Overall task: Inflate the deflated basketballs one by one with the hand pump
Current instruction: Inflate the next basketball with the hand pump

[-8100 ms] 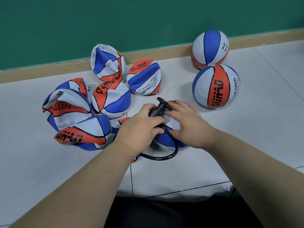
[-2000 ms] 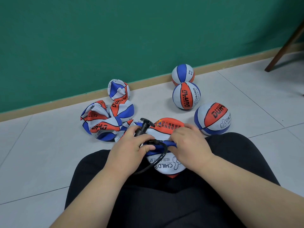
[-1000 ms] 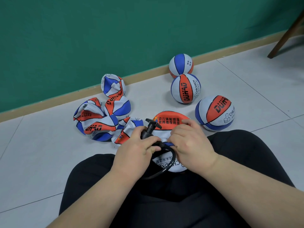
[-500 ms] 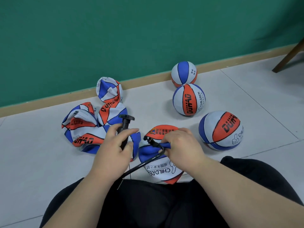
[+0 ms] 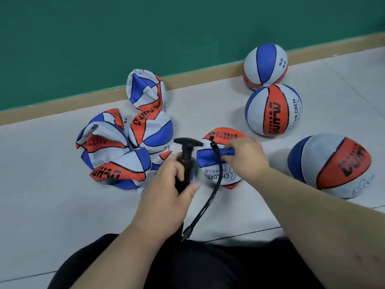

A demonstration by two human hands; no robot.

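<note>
Two hands work over the tiled floor. The left hand is clamped round the barrel of the hand pump, with fingers curled over the far side and the thumb across the near side. The pump stands roughly upright, its T-handle sitting close above the barrel.

A black hose leaves the pump's lower end near the person's black-clad lap. It curves upward and ends at the top of the deflated basketball. This ball lies on the floor just right of the pump. The right hand rests on the ball's right side, fingers curled round a folded blue panel beside the hose end. Whether the needle is seated in the valve cannot be told.

The deflated basketball lies between the two hands, held by the right hand and just beside the left.

A pile of deflated basketballs lies left of the pump and reaches toward the floor's far edge. There a wooden baseboard meets the green wall.

- The rear inflated basketball rests against the baseboard.
- The middle inflated basketball sits just in front of it.
- The near inflated basketball lies toward the floor's right edge, just beyond the right forearm.
</note>
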